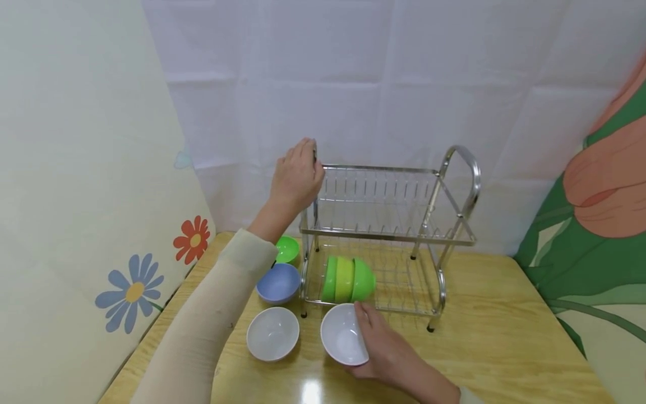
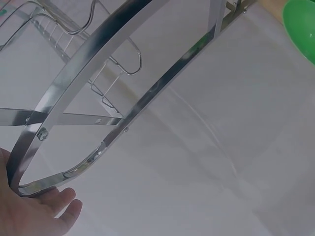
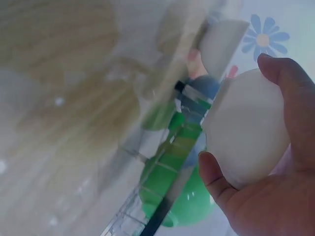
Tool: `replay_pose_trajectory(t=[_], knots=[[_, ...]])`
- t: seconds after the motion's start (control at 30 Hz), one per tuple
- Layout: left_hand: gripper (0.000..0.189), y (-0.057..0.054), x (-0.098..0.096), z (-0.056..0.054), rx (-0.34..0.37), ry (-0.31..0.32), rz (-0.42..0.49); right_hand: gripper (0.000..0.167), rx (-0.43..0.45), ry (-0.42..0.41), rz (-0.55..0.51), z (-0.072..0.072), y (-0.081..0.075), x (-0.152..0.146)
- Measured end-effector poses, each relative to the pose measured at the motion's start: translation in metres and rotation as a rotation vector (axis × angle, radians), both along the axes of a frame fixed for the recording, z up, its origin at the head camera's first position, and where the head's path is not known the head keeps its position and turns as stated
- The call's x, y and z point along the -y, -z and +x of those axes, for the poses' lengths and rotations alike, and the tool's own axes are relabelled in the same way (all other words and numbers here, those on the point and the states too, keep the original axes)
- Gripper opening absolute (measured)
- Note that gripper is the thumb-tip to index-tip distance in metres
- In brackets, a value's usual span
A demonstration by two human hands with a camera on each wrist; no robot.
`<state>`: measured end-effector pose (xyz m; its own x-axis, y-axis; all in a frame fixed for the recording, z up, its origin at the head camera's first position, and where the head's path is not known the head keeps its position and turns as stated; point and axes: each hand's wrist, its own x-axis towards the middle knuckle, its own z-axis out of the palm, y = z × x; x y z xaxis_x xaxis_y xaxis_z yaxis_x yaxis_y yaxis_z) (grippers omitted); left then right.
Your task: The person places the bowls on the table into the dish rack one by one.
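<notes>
My left hand (image 1: 298,177) grips the top of the curved end handle on the left of a two-tier metal dish rack (image 1: 388,237). In the left wrist view, that hand (image 2: 32,211) is at the bend of the handle (image 2: 74,88). My right hand (image 1: 388,348) holds a white bowl (image 1: 340,335) by its right side, in front of the rack, with the inside facing up. The right wrist view shows thumb and fingers around the bowl's outside (image 3: 248,128). On the lower tier, a green bowl (image 1: 363,280), a yellow bowl (image 1: 345,279) and another green bowl (image 1: 330,279) stand on edge, nested.
Left of the rack, a second white bowl (image 1: 272,334), a blue bowl (image 1: 279,283) and a small green bowl (image 1: 287,248) sit in a row on the wooden table (image 1: 504,336). A white cloth (image 1: 353,84) hangs behind; flower-patterned sheets stand at both sides.
</notes>
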<state>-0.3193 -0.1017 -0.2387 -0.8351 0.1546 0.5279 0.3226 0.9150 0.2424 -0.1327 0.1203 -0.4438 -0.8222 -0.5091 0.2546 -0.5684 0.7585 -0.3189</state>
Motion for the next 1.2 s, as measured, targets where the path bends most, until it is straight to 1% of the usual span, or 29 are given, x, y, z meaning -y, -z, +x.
replay_pose_trajectory(t=[0.1, 0.2, 0.33, 0.4, 0.47, 0.5, 0.57, 0.63, 0.7, 0.8, 0.93, 1.0, 1.03, 1.1, 1.2], knots=[[0.058, -0.001, 0.003, 0.003, 0.046, -0.001, 0.046, 0.118, 0.004, 0.014, -0.009, -0.005, -0.005, -0.002], [0.062, -0.002, 0.007, 0.007, 0.106, 0.006, 0.141, 0.117, 0.012, 0.031, -0.020, -0.011, -0.009, -0.004], [0.069, -0.001, 0.014, 0.014, 0.174, 0.048, 0.282, 0.117, 0.033, 0.062, -0.037, -0.017, -0.015, -0.008], [0.071, 0.001, 0.018, 0.017, 0.194, 0.071, 0.322, 0.117, 0.053, 0.085, -0.043, -0.020, -0.018, -0.010], [0.073, 0.004, 0.021, 0.021, 0.200, 0.084, 0.341, 0.117, 0.068, 0.100, -0.048, -0.024, -0.021, -0.013], [0.073, 0.005, 0.023, 0.022, 0.192, 0.086, 0.344, 0.118, 0.069, 0.103, -0.049, -0.026, -0.023, -0.014], [0.073, 0.009, 0.027, 0.026, 0.166, 0.088, 0.336, 0.119, 0.065, 0.102, -0.054, -0.031, -0.025, -0.017], [0.074, 0.014, 0.029, 0.032, 0.127, 0.079, 0.317, 0.119, 0.047, 0.094, -0.059, -0.035, -0.026, -0.019], [0.074, 0.021, 0.031, 0.041, 0.076, 0.077, 0.295, 0.118, 0.030, 0.085, -0.059, -0.038, -0.026, -0.022], [0.073, 0.032, 0.030, 0.061, -0.009, 0.105, 0.256, 0.118, 0.009, 0.073, -0.060, -0.040, -0.027, -0.024], [0.069, 0.048, 0.025, 0.089, -0.116, 0.207, 0.234, 0.117, -0.009, 0.066, -0.067, -0.043, -0.031, -0.025], [0.068, 0.057, 0.022, 0.103, -0.155, 0.257, 0.225, 0.118, -0.015, 0.066, -0.068, -0.044, -0.034, -0.025], [0.068, 0.061, 0.022, 0.109, -0.168, 0.281, 0.215, 0.118, -0.015, 0.064, -0.072, -0.044, -0.035, -0.024], [0.067, 0.069, 0.022, 0.123, -0.162, 0.339, 0.207, 0.119, -0.019, 0.057, -0.081, -0.045, -0.038, -0.023], [0.063, 0.081, 0.023, 0.139, -0.115, 0.445, 0.219, 0.119, -0.023, 0.037, -0.091, -0.046, -0.041, -0.022]])
